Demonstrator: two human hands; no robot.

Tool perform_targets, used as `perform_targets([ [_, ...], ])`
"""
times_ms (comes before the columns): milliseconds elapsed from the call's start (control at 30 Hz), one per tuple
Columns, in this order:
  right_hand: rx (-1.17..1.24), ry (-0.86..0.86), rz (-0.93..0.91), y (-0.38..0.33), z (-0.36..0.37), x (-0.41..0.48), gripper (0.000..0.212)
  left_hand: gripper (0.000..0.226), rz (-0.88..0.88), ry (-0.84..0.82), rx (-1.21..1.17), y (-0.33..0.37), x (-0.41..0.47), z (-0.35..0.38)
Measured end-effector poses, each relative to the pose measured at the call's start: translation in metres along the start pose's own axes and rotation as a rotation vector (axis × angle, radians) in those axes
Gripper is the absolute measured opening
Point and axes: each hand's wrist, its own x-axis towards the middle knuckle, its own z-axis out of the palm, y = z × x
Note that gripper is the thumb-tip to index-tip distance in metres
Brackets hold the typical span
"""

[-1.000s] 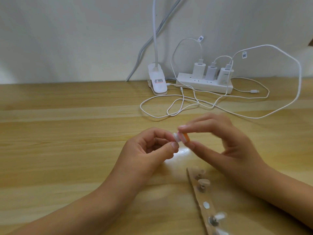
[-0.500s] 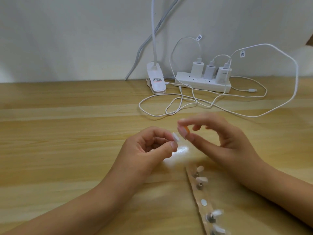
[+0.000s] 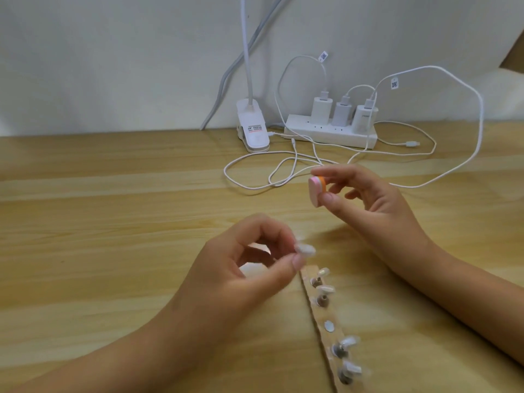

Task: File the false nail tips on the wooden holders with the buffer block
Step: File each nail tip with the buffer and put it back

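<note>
Left hand point(image 3: 249, 268) pinches a glossy, blurred nail tip point(image 3: 305, 250), probably on its peg. Right hand point(image 3: 368, 202) pinches rounded pink-orange buffer point(image 3: 316, 188).

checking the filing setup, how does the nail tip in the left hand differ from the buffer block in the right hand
The nail tip is pale and see-through; the buffer block is pink and orange. The nail tip is thin, the buffer block thick. The nail tip is held near the wooden strip's far end; the buffer block is farther back. Both are pinched by a thumb and finger, not touching each other.
</note>
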Motion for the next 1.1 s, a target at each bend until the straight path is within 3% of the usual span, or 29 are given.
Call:
perform_targets([
  [133,0.019,0.0,0.033,0.003,-0.001,0.002,0.026,0.008,0.181,-0.121,0.327,0.004,-0.009,0.005],
  [267,0.052,0.003,0.068,0.005,-0.002,0.004,0.027,0.01,0.216,-0.137,0.537,0.001,-0.011,0.012],
  [433,0.05,-0.02,0.076,0.005,-0.001,0.003,0.025,0.012,0.227,-0.129,0.55,-0.003,-0.009,0.024],
  [600,0.101,-0.025,0.098,0.005,-0.002,0.004,0.024,0.012,0.254,-0.237,0.659,-0.005,-0.01,0.011],
  [767,0.106,-0.03,0.102,0.005,-0.001,0.004,0.025,0.011,0.396,-0.373,0.704,-0.001,-0.011,0.004],
  [1100,0.043,-0.042,0.075,0.009,0.001,0.003,0.022,0.014,0.344,-0.279,0.689,-0.008,-0.015,0.024],
])
